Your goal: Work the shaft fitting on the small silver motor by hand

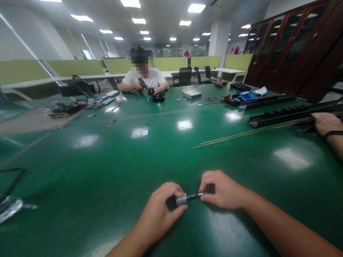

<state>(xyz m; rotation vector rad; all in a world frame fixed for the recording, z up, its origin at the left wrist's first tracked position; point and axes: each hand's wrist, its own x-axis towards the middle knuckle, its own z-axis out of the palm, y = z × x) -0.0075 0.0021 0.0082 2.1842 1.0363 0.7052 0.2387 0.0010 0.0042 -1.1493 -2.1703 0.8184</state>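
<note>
L hand (163, 201) has its grip clenched on a grey cylinder (181, 200); R hand (221, 189) grip pinches the far end of the dark shaft (193, 196) sticking out of it. Both pcs are btwn the hands, over the near part of the green tabletop (120, 160). Thin rods (214, 142) farther back, w/ another person's hand (327, 123) at their R end.

We curve our left hand (160, 201) into a rounded grip, thumb nearer us and fingers beyond; we pinch with our right hand (221, 190), facing the left one and just beside it; our bare left forearm (135, 236) and right forearm (281, 222) slant inward.
</note>
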